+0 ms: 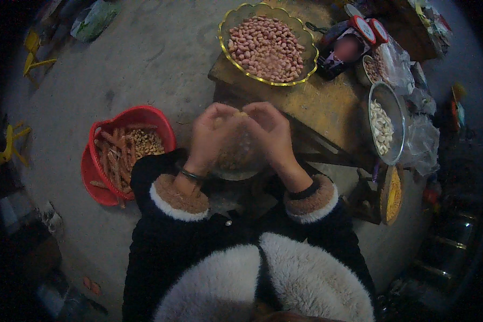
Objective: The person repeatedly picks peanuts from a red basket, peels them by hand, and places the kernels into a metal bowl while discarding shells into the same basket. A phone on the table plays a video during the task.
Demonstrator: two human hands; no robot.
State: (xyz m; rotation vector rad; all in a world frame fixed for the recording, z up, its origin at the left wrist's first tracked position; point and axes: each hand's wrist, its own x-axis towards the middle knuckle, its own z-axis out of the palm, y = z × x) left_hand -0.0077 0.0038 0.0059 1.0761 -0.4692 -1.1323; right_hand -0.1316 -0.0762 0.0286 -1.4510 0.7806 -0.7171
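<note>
My left hand [214, 135] and my right hand [271, 135] meet at the fingertips, pinching a small yellowish piece [240, 114] between them; it is too small and blurred to name. Below them, a bowl [237, 174] in my lap shows between my wrists, with small pieces in it, partly hidden by the hands. Left of my left hand stands a red plastic basket [161, 114] holding corncobs [114, 161] and small pale brown pieces. Beyond my right hand, a scalloped, gold-rimmed bowl [314, 66] of pinkish peanuts or beans [265, 48] rests on a wooden table.
The wooden table [330, 108] carries a metal bowl [402, 133] of white pieces, a smaller bowl of brownish pieces [372, 70], a dark printed box [340, 50] and clear plastic bags [420, 141]. A round tray of yellow grains [393, 195] stands lower right. Yellow stool legs [14, 143] are far left.
</note>
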